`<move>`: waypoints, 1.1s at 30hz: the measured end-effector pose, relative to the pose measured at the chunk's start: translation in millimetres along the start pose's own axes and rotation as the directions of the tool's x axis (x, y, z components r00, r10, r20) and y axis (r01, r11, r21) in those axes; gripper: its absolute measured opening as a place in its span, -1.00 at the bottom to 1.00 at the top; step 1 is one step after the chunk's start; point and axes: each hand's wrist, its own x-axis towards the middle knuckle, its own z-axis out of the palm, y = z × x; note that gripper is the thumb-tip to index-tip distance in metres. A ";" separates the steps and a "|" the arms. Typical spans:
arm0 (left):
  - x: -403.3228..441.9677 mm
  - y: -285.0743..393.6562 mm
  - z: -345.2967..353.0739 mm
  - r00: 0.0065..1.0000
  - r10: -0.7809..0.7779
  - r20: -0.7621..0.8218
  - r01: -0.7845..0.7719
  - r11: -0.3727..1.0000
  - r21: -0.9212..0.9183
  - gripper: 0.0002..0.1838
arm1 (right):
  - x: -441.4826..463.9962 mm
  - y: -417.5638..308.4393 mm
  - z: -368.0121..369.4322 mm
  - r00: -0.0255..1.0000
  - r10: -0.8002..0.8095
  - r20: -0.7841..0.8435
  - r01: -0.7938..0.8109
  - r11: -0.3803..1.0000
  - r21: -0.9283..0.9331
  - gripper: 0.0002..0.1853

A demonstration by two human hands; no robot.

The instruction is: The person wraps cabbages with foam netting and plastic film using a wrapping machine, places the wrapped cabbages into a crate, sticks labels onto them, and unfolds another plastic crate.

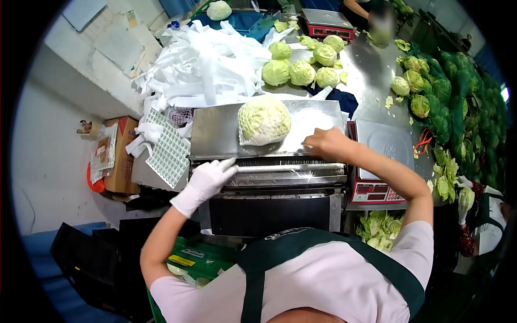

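A cabbage point(264, 119) in a white foam net rests on the steel top point(212, 129) of a film-wrapping bench. Below that top, shiny cling film point(307, 175) lies over a roller slot. At the slot's left end is my left hand point(210, 180) in a white glove, its fingers pressed together at the film. My right hand point(329, 144), bare, is over the right front part of the steel top, fingers bent and closed. Whatever is between its fingertips is too clear or small to make out. Neither hand touches the cabbage.
White foam nets point(210, 64) are heaped behind the bench, beside several bare cabbages point(301, 72). A red scale point(382, 151) stands close on the right, another scale point(328, 24) at the back. Netted cabbages point(452, 91) pile up far right. Co-workers are at the back and right.
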 end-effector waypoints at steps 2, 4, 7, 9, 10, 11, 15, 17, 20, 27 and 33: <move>-0.8 -11.3 10.2 0.963 0.214 0.166 -0.251 0.935 0.251 -0.62 | -7.7 -11.4 26.2 0.950 -0.293 0.105 0.309 0.926 -0.217 -0.64; 2.2 -17.7 31.7 0.984 0.159 0.078 -0.170 0.973 0.156 -0.61 | -10.8 -20.3 43.1 0.913 -0.388 0.129 0.408 0.882 -0.236 -0.74; 4.9 -13.5 47.6 0.995 0.104 0.010 -0.104 0.993 0.062 -0.69 | -16.6 -24.7 40.5 0.938 -0.345 0.046 0.348 0.931 -0.110 -0.85; -5.4 -11.6 55.9 0.977 -0.055 -0.206 -0.028 0.925 -0.379 -0.78 | -33.9 -36.3 42.2 0.998 -0.064 0.015 0.064 0.998 -0.018 -0.88; -14.7 -16.0 63.3 0.987 -0.129 -0.097 0.032 0.744 -0.667 -0.84 | -44.8 -47.4 36.2 0.997 0.081 0.019 -0.082 0.993 0.088 -0.88; -21.5 -8.8 47.7 0.987 -0.128 -0.098 0.030 0.745 -0.667 -0.84 | -54.4 -61.3 34.3 0.989 0.150 -0.019 -0.133 0.925 0.355 -0.91; -47.1 22.3 -50.1 0.823 -0.147 0.549 0.477 -0.347 -0.807 -0.83 | -63.3 -115.3 -59.2 0.879 0.359 0.312 -0.461 0.479 0.747 -0.91; -44.9 19.3 -87.2 0.877 -0.363 0.316 0.241 -0.237 -0.941 -0.85 | -56.5 -125.2 -98.1 0.950 0.296 0.101 -0.250 0.525 0.814 -0.88; -25.1 -8.4 -136.7 0.857 -0.440 -0.269 -0.326 -0.058 -0.944 -0.77 | -19.8 -107.9 -134.2 0.927 0.309 -0.213 0.059 0.441 0.895 -0.83; 92.5 -68.3 -35.2 0.906 -0.416 -0.078 0.250 0.674 -0.695 -0.19 | 101.9 58.8 -13.1 0.953 0.302 -0.011 -0.293 0.933 0.208 0.20; 103.6 -75.4 61.9 0.875 -0.478 -0.076 0.131 0.384 -0.914 0.15 | 108.7 51.6 47.1 0.936 0.347 -0.056 -0.254 0.779 0.573 0.24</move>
